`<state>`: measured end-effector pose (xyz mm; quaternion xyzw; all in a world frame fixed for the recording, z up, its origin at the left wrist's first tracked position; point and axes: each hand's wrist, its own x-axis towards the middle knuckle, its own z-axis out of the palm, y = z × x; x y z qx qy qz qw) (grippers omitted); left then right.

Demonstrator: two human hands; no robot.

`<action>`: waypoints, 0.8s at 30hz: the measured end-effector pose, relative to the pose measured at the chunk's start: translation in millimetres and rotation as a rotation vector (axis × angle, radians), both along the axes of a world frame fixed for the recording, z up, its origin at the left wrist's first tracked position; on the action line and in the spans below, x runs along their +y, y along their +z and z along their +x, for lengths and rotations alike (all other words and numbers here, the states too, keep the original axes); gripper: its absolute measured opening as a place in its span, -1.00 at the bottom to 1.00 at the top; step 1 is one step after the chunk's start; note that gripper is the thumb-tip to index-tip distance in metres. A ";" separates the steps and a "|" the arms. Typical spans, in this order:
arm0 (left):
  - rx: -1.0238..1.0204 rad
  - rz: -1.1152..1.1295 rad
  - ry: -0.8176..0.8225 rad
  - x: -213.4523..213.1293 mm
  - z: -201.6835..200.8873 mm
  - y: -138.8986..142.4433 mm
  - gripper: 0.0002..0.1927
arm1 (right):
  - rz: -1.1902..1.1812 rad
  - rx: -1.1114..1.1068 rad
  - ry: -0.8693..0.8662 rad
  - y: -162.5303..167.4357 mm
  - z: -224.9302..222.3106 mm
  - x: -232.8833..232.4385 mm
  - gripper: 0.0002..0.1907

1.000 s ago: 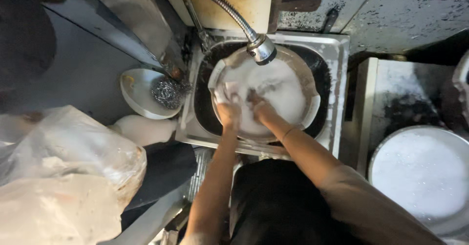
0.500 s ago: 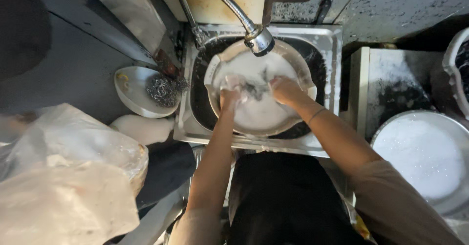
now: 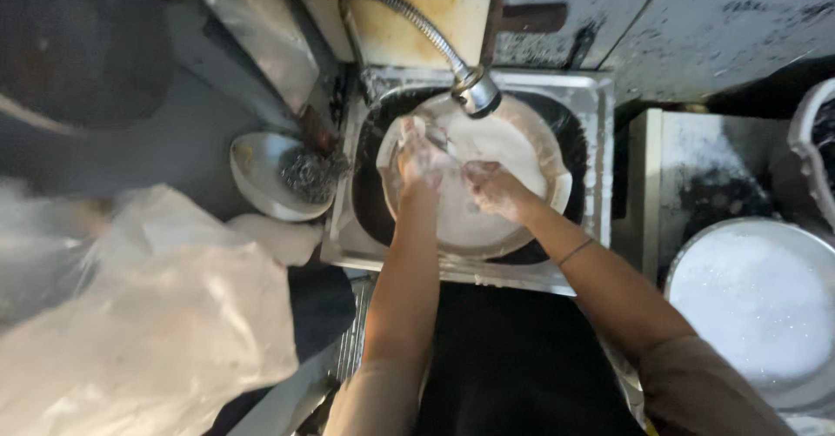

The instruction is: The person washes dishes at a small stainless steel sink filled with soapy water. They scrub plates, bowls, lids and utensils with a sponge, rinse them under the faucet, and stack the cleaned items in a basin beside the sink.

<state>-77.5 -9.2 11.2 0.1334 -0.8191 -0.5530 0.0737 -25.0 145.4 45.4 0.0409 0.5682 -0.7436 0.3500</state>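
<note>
Soapy white, the big round pan (image 3: 513, 218) fills the steel sink (image 3: 600, 184), its rim tilted up toward the back edge under the tap (image 3: 477, 95). The left hand (image 3: 419, 162) lies on the pan's left rim, fingers curled over it. The right hand (image 3: 491, 188) presses inside the pan, fingers loosely bent; whether it holds anything cannot be told. A bowl (image 3: 261, 171) with a steel scourer (image 3: 309, 175) sits beside the sink's left edge.

hands (image 3: 424, 159) — 2 | faucet (image 3: 477, 93) — 1 | sink (image 3: 591, 88) — 1 | pan (image 3: 513, 218) — 1 | small bowl (image 3: 252, 162) — 1 | steel scourer (image 3: 309, 175) — 1 | plastic bag (image 3: 165, 332) — 1
</note>
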 end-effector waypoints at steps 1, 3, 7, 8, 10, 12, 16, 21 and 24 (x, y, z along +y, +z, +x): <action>0.063 0.004 -0.055 2.4 2.1 -0.1 -0.58 | -0.139 -0.083 -0.017 -1.8 -0.1 5.1 -0.91; 0.197 0.010 -0.165 14.0 8.6 -4.7 -0.59 | -0.246 -0.113 -0.059 -6.5 -0.8 11.5 -0.89; 0.259 -0.175 0.053 41.9 3.0 -27.1 -0.61 | 0.100 0.255 -0.185 -11.6 -1.9 18.2 -0.88; 0.213 -0.168 0.116 46.8 -0.6 -33.9 -0.61 | 0.198 0.361 -0.195 -13.8 -2.2 25.0 -0.87; 0.092 -0.059 0.117 52.2 -4.1 -46.7 -0.62 | 0.416 0.533 -0.243 -11.8 -3.7 56.6 -0.84; -0.016 0.091 0.035 49.2 0.5 -64.1 -0.63 | 0.668 0.699 -0.274 -0.8 -1.4 115.9 -0.80; -0.032 0.102 -0.104 34.7 37.0 -82.8 -0.66 | 1.458 0.772 -0.421 37.0 41.6 289.5 -0.72; -0.104 0.053 -0.162 28.3 64.3 -87.0 -0.68 | 1.546 0.867 -0.702 72.1 139.7 473.3 -0.70; -0.147 0.023 -0.187 35.9 60.6 -87.2 -0.70 | 1.628 0.655 -0.724 60.0 151.2 524.6 -0.84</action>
